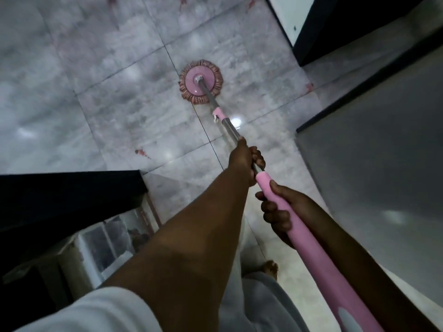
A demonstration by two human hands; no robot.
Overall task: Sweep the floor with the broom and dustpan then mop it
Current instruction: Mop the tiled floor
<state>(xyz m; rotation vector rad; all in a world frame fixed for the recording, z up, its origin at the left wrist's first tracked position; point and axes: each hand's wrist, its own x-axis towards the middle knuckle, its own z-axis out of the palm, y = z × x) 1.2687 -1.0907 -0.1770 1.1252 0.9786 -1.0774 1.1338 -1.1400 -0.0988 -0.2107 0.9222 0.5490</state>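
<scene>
A pink spin mop stretches away from me over the grey marble tile floor [96,92]. Its round mop head [201,81], a pink disc ringed with brownish strands, lies flat on the tiles. A steel pole [229,127] with a pink lock collar runs back to a long pink handle [311,240]. My left hand [247,159] grips the steel pole just above the pink handle. My right hand [281,209] grips the pink handle lower down, fingers curled round it. No broom or dustpan is in sight.
A dark counter edge [72,188] with a glass-fronted cabinet below stands at the left. A grey slab surface [371,164] fills the right, and a dark cabinet [335,32] stands at the far right. Small reddish marks [141,152] dot the tiles. My bare foot [271,268] stands below.
</scene>
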